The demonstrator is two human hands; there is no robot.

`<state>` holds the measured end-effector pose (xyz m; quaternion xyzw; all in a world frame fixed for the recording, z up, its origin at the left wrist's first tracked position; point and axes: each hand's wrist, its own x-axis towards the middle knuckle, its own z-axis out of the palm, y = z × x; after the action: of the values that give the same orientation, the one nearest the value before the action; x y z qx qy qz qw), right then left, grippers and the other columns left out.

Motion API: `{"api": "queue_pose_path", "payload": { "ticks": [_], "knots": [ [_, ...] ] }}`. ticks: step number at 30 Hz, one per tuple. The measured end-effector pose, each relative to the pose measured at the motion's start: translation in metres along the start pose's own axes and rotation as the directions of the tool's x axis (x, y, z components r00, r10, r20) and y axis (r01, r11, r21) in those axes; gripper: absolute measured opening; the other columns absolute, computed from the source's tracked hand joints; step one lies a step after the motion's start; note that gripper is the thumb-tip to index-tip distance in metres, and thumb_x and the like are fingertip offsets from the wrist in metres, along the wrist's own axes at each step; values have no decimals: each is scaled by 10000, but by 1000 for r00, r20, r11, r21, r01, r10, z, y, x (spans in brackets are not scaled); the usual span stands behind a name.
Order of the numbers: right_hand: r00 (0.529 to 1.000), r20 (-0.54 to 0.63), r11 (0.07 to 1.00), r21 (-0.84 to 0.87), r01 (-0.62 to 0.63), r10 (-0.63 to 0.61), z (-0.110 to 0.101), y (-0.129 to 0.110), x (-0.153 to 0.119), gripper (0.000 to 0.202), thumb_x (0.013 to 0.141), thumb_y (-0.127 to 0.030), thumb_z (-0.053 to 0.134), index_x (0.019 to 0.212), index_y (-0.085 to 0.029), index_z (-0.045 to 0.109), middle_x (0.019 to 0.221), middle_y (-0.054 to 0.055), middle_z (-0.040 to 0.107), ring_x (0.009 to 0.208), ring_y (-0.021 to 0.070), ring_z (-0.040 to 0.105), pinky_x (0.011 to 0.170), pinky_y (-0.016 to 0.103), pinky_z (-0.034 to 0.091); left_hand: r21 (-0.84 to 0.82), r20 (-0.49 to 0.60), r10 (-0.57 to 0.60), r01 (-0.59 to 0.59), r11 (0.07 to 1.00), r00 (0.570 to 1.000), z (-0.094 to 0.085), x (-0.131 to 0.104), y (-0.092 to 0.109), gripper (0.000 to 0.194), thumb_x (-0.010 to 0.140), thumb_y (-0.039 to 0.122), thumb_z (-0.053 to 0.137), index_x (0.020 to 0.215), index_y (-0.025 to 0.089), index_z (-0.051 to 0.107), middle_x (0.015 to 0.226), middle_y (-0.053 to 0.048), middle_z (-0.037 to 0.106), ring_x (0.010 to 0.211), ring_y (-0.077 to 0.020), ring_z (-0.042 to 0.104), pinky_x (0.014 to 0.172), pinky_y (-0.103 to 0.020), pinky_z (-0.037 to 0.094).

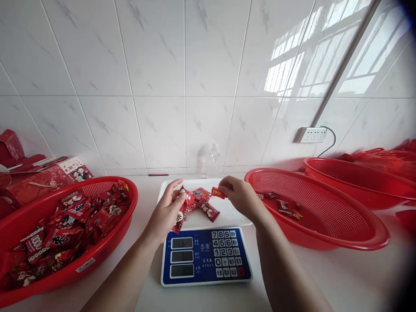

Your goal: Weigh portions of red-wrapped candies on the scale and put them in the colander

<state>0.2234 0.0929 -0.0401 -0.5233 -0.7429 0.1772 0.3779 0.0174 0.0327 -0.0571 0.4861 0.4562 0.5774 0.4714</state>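
Observation:
My left hand (167,210) is closed around red candy packets (186,197), the thumb pressing on the upper one. My right hand (238,195) pinches a small red wrapped candy (218,193) between thumb and fingertips. Both hands are over the white pan (227,216) of a digital scale. Between them, several dark red packets (208,210) lie in a loose pile on the pan. The blue scale panel (206,256) with its keypad and three displays faces me below the hands.
On the left, a red basket (130,208) holds many red packets. A second red basket (364,234) on the right has a few packets inside, with another red basket (341,162) behind it. A clear bottle (213,160) stands by the tiled wall, under a power strip (311,135) at right.

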Motion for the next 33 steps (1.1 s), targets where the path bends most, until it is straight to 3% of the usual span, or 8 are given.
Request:
{"api": "queue_pose_path", "payload": {
  "ticks": [5, 11, 15, 18, 20, 26, 30, 33],
  "knots": [
    [975, 218, 969, -245, 19, 36, 4, 18, 4, 161, 773, -124, 499, 722, -185, 639, 737, 57, 683, 686, 181, 580, 593, 282, 380, 80, 50, 27, -31, 996, 998, 0, 1, -6, 408, 785, 472, 623, 1088, 227, 502, 951, -51, 618, 701, -147, 583, 496, -232, 519],
    [969, 247, 968, -240, 71, -10, 22, 13, 3, 172, 828, -208, 527, 889, -195, 687, 910, 88, 710, 826, 219, 619, 674, 308, 406, 145, 90, 42, -55, 988, 995, 1, -1, -4, 383, 792, 453, 617, 1087, 227, 524, 871, -28, 610, 637, -127, 552, 499, -236, 512],
    [980, 170, 994, -17, 106, -102, 17, -5, -5, 215, 878, -316, 499, 975, -219, 665, 954, 54, 701, 839, 185, 615, 727, 308, 438, 180, 125, 65, -87, 980, 990, 2, -1, -3, 273, 811, 456, 586, 936, 213, 602, 921, -36, 605, 710, -141, 567, 531, -228, 513],
    [949, 265, 958, 269, 98, -172, 15, -18, -11, 250, 884, -390, 498, 988, -227, 656, 888, 26, 703, 774, 155, 624, 689, 284, 467, 203, 99, 86, -105, 974, 991, 2, 0, -4, 259, 811, 458, 580, 879, 210, 614, 821, -20, 601, 635, -127, 547, 508, -217, 486],
    [926, 328, 948, 308, 79, -184, 16, -22, -14, 254, 879, -381, 507, 1017, -222, 649, 881, 28, 705, 751, 147, 631, 663, 275, 473, 251, 83, 104, -121, 960, 991, 3, 0, -5, 242, 813, 442, 578, 878, 212, 616, 760, -4, 594, 559, -110, 520, 487, -214, 462],
    [967, 231, 990, -63, 126, -108, 8, -13, -11, 229, 875, -309, 490, 991, -213, 663, 927, 48, 711, 820, 176, 629, 711, 304, 460, 374, 125, 101, -141, 917, 987, 4, -5, 3, 185, 836, 367, 543, 927, 220, 608, 764, 4, 587, 614, -119, 546, 527, -214, 475],
    [944, 323, 947, -319, 37, 72, -13, -1, -9, 269, 823, -343, 553, 1044, -223, 649, 984, 55, 703, 830, 202, 642, 676, 313, 460, 295, 55, 131, -141, 945, 990, 2, -3, 4, 215, 817, 328, 535, 989, 216, 599, 964, -42, 577, 836, -169, 569, 571, -233, 515],
    [920, 357, 902, -431, 7, 164, -24, 9, -7, 333, 758, -337, 625, 1075, -235, 637, 1033, 48, 693, 918, 230, 635, 711, 322, 459, 264, 42, 140, -146, 953, 989, -1, -1, 4, 223, 800, 305, 533, 987, 200, 593, 959, -46, 569, 796, -162, 559, 552, -238, 509]
  ]
}}
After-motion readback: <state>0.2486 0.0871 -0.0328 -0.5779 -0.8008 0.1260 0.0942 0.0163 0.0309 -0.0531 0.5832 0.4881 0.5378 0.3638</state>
